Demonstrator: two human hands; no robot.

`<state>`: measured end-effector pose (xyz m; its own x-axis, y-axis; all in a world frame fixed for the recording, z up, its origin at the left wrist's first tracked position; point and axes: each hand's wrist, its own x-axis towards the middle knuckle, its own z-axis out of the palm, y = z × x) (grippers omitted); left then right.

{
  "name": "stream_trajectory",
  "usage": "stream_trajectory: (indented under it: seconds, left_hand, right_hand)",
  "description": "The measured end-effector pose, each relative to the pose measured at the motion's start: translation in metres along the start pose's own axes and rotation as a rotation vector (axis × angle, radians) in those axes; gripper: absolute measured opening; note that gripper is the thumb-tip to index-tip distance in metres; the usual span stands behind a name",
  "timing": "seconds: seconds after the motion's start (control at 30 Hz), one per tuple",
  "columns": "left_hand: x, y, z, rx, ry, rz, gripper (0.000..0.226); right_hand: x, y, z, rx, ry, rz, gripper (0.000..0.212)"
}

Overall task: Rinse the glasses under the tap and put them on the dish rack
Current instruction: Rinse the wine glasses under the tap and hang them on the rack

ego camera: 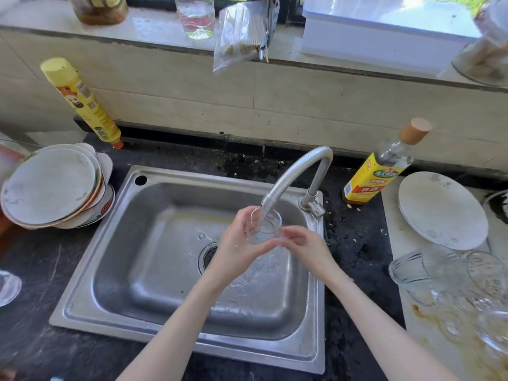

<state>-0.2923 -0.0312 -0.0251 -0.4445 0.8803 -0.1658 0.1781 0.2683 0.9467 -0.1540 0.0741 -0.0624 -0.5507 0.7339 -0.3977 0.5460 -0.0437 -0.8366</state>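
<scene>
Clear glass [265, 225] stands mouth-up under the tap [298, 171] at frame centre, held by left hand [239, 240] and right hand [305, 243]; other glasses [439, 273] lie lower right, nearer the right hand

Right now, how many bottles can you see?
3. A yellow bottle leans upside down against the wall, left of the sink. A yellow-labelled bottle stands right of the tap. A clear bottle stands on the windowsill. Others could be out of view.
</scene>
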Motion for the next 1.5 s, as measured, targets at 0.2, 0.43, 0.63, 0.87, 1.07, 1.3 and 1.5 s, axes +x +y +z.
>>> stream_trajectory:
  seconds: [0.2, 0.43, 0.63, 0.87, 1.07, 1.3, 1.5]
  left_hand:
    - [-0.005, -0.006, 0.003, 0.016, 0.076, 0.025, 0.053]
    - [-0.014, -0.003, 0.008, 0.037, 0.119, 0.023, 0.055]
    - [-0.012, -0.003, 0.009, 0.063, 0.123, 0.005, 0.056]
    - [-0.005, 0.008, 0.007, 0.051, 0.149, -0.018, 0.053]
    - [-0.002, 0.008, 0.006, 0.059, 0.143, -0.048, 0.054]
    - [0.000, 0.005, 0.007, -0.095, 0.283, -0.253, 0.052]
    - [-0.005, -0.030, 0.002, -0.836, 0.387, -0.688, 0.032]
  right_hand:
    - [0.017, 0.012, -0.033, -0.303, 0.438, -0.062, 0.039]
    - [0.031, 0.021, -0.040, -0.438, 0.354, -0.081, 0.045]
    - [0.034, 0.015, -0.046, -0.437, 0.366, -0.080, 0.039]
    - [0.039, 0.019, -0.058, -0.408, 0.330, -0.052, 0.040]
    - [0.049, 0.019, -0.069, -0.237, 0.336, 0.058, 0.034]
    - [0.021, 0.007, -0.042, 0.026, 0.588, 0.170, 0.031]
    - [-0.051, 0.011, 0.029, 0.254, 0.041, 0.333, 0.021]
